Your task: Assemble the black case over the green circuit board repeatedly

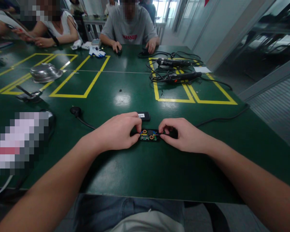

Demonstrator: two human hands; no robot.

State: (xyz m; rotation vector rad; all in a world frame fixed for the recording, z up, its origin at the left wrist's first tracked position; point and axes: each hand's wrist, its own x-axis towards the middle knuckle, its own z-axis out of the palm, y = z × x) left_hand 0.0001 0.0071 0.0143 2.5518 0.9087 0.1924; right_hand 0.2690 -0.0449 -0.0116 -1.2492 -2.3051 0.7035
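An opened black power adapter [149,135] lies on the green table in front of me, with its circuit board, copper coils and coloured wires showing. My left hand [122,130] is closed on the adapter's left end, thumb and fingers pinched at the edge. At the opposite end, my right hand [183,133] pinches the black cord [173,133] where it meets the casing; the fingers partly hide the exact contact. Just behind sits the black casing cover [145,116] with a white label, close to my left fingers. A black plug [75,111] on a cord rests to the left.
Two electric screwdrivers [175,62] with tangled cables lie at the back right among yellow tape [176,100]. A metal bowl [45,72] and white gloves [96,52] are further left. A blurred object [19,141] stands near left. Opposite sits a person [130,25].
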